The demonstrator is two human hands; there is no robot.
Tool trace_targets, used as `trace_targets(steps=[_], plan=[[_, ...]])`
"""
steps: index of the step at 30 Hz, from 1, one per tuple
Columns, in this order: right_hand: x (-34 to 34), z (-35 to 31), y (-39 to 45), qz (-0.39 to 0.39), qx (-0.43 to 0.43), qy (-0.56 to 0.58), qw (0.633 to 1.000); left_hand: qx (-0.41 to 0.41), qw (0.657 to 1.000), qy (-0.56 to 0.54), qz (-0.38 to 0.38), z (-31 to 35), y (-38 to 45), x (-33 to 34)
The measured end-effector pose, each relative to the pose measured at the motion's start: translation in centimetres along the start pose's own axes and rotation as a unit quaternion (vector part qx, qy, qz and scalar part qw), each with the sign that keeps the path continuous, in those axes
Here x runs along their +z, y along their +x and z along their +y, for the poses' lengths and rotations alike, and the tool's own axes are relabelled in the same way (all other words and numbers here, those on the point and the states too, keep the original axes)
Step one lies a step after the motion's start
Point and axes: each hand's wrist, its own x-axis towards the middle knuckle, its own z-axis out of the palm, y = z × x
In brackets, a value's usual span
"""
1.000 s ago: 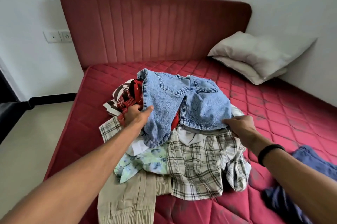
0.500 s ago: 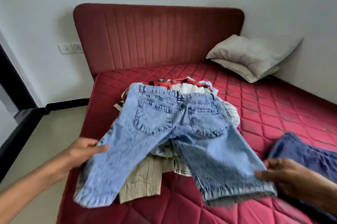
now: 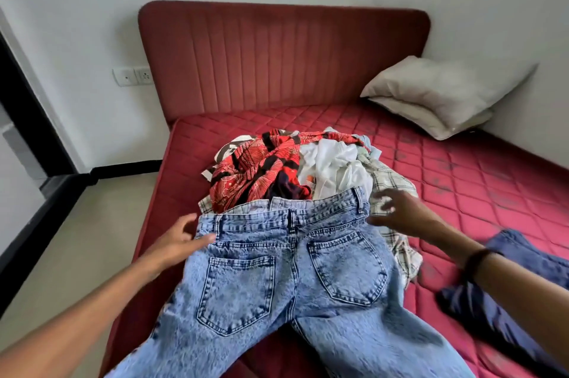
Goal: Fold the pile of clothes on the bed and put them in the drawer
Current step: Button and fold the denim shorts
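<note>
Light blue acid-washed jeans [image 3: 295, 279] lie spread back side up over the near part of the clothes pile, waistband away from me and legs running toward me. My left hand [image 3: 180, 239] is at the left end of the waistband, fingers straight, thumb touching the denim. At the right end of the waistband is my right hand [image 3: 397, 213], fingers splayed and blurred. Behind the jeans the pile shows a red patterned garment [image 3: 261, 162], a white garment [image 3: 335, 162] and a plaid shirt [image 3: 389, 180]. No drawer is in view.
The red quilted mattress [image 3: 477, 180] has a padded headboard [image 3: 277, 54] and a grey pillow [image 3: 446, 94] at the far right corner. A dark blue garment [image 3: 508, 294] lies under my right forearm. Floor [image 3: 77, 239] and a black door frame [image 3: 27, 119] are left of the bed.
The jeans came off the pile and were spread out flat, then drawn nearer to me. Both hands left the leg ends and moved up to the waistband.
</note>
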Motion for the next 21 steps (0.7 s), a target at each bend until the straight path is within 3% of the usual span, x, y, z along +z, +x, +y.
trace_targets(steps=[3, 5, 7, 9, 13, 16, 19, 21], plan=[[1.0, -1.0, 4.0, -0.005, -0.071, -0.184, 0.98, 0.033, 0.994, 0.101, 0.013, 2.9, 2.9, 1.9], [2.1, -1.2, 7.0, -0.05, -0.098, -0.212, 0.971, 0.047, 0.978, 0.205, 0.006, 3.0, 5.3, 2.6], [2.4, -1.3, 8.9, -0.079, -0.067, -0.22, 0.97, 0.068, 0.961, 0.268, 0.0, 2.7, 6.8, 2.5], [2.0, -1.2, 9.8, -0.106, -0.026, -0.226, 0.968, 0.115, 0.928, 0.353, -0.013, 2.1, 7.4, 1.9], [-1.4, -1.3, 9.2, -0.145, -0.06, -0.222, 0.962, 0.172, 0.838, 0.51, -0.091, 2.4, 7.2, -1.3], [-6.0, -3.4, 7.1, -0.036, -0.087, -0.22, 0.971, 0.186, 0.817, 0.54, -0.075, 5.4, 5.8, -6.0], [-10.8, -7.0, 4.5, 0.196, -0.083, -0.195, 0.957, 0.261, 0.816, 0.515, 0.026, 11.4, 3.8, -12.1], [-14.6, -9.5, 3.0, 0.296, -0.093, -0.135, 0.941, 0.308, 0.819, 0.469, 0.12, 16.8, 1.8, -15.6]])
